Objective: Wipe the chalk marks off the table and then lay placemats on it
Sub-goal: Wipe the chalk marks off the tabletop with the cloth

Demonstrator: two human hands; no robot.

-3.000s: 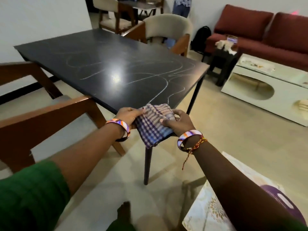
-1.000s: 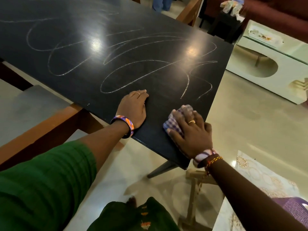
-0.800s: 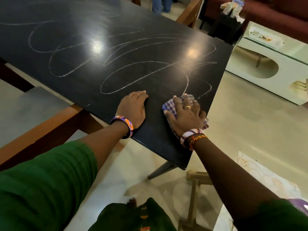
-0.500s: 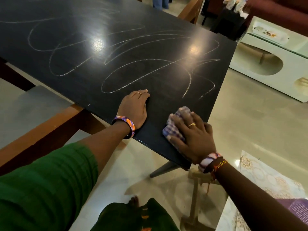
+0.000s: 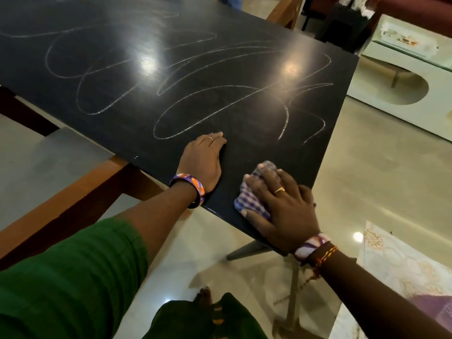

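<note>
Right hand wiping the chalked worktop with a checked cloth.

The right hand lies flat, fingers spread, pressing a bunched blue-and-white checked cloth onto the black worktop near its near right corner. The left hand rests palm-down with straight fingers just beside it, at the near edge, holding nothing. White looping chalk marks cover most of the worktop beyond both hands. A pale patterned placemat lies off the worktop, lower right.
</note>
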